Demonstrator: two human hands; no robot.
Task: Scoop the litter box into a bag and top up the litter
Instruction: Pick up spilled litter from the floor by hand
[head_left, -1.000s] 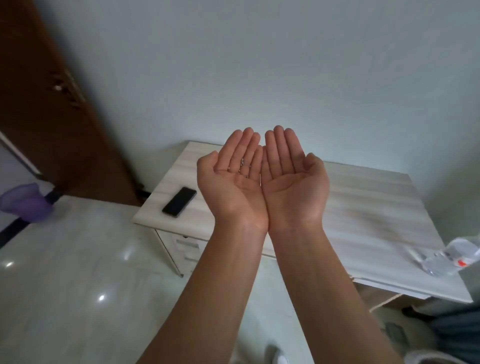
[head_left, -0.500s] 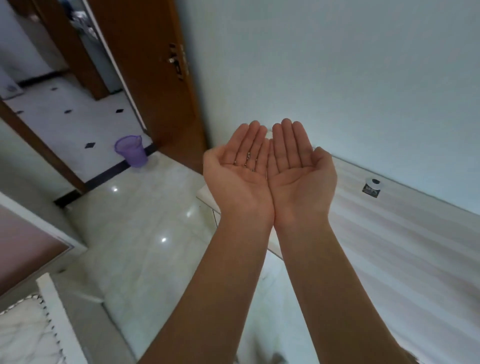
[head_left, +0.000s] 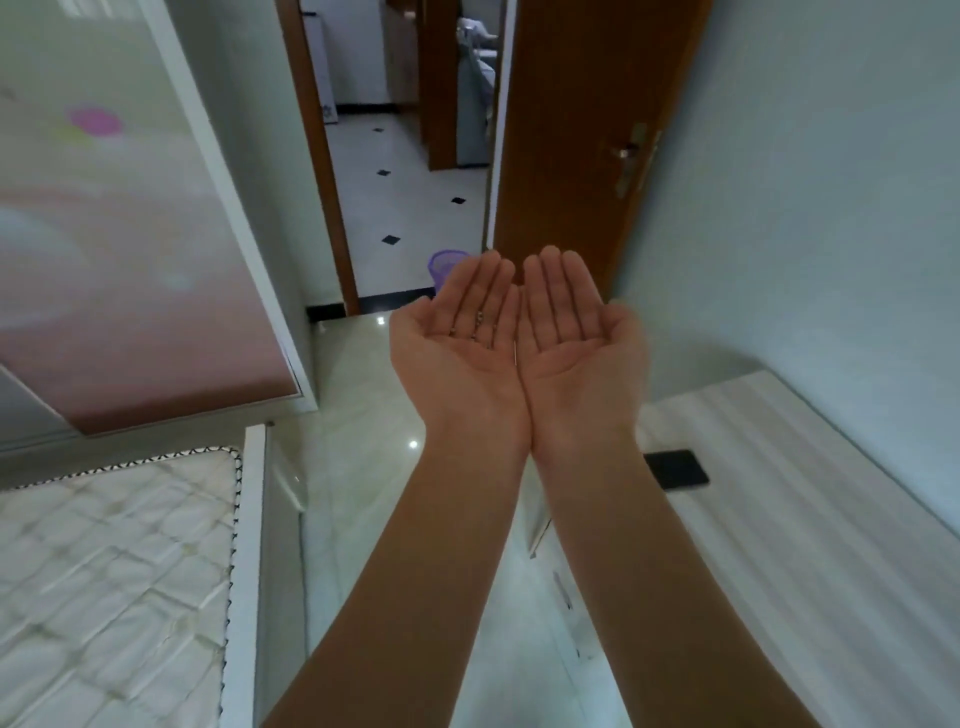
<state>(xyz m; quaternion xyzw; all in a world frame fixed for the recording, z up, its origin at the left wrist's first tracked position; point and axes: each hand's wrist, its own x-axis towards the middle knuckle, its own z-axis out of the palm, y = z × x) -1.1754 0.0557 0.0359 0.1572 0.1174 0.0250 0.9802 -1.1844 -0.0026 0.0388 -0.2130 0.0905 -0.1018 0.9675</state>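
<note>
We hold left hand (head_left: 457, 338) and right hand (head_left: 577, 327) palm-up, heels touching, fingers straight, nothing in them, likely an empty-handed start pose; litter box and bag nowhere in view, only a bin (head_left: 445, 263) ahead.
</note>
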